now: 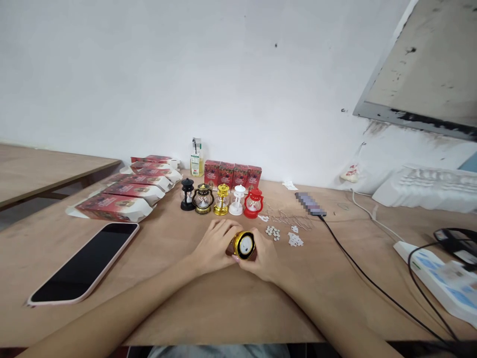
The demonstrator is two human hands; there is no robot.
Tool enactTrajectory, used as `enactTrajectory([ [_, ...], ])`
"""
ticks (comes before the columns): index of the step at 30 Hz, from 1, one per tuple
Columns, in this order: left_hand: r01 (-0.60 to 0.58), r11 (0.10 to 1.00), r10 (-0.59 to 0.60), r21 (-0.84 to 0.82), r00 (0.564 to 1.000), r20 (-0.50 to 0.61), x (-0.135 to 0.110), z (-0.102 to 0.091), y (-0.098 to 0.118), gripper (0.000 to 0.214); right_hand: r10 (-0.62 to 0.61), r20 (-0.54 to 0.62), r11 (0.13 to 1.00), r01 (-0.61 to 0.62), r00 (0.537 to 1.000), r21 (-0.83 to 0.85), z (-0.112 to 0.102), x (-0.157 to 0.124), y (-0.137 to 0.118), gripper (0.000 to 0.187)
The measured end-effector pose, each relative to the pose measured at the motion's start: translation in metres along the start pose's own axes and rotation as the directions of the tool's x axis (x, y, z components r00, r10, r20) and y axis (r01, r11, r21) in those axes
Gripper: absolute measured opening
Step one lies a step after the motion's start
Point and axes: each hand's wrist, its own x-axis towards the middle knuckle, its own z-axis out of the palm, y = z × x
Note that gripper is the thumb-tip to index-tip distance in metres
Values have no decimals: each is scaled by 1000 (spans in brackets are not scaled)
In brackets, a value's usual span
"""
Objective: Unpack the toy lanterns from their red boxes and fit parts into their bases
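Observation:
My left hand [215,246] and my right hand [264,258] rest on the wooden table [208,303], fingers wrapped round a small gold lantern [245,244] lying on its side, its round white base facing me. Behind it stands a row of small lanterns: black [187,194], bronze [203,199], gold [221,200], white [237,200] and red [253,203]. To the right of my hands lie small button cells [273,231] and white plastic bits [295,239].
A pink-cased phone [87,261] lies face up at the left. Flat red cartons [115,206] are stacked beyond it; several red boxes [232,174] and a small bottle [196,158] stand by the wall. Another phone [310,204] with a black cable, and a power strip [439,278], are at the right.

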Motion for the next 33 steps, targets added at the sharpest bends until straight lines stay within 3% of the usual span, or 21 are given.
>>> enactTrajectory([
  [2,-22,996,24,-87,999,26,0,-2,-5,39,-110,34,993,111,993,-48,-4,1,5,42],
  [5,56,992,-57,-112,998,-8,-2,0,-10,38,-179,19,982,180,984,-55,-8,2,7,48],
  [9,130,990,-138,-60,980,-146,-4,4,-15,35,-199,-214,979,204,956,-1,-5,1,6,63],
  [12,128,991,-133,-38,968,-211,-4,4,-17,33,-270,-384,954,298,883,14,0,-1,7,56],
  [14,132,991,-132,-18,964,-232,-4,4,-16,33,-308,-415,938,345,856,16,4,-1,7,52],
  [20,171,984,-156,53,963,-221,-6,6,-12,34,-234,-391,956,284,890,74,10,-1,4,50],
  [33,163,956,-111,244,970,-215,-6,6,-12,30,-122,-376,965,199,919,172,7,1,-1,41],
])
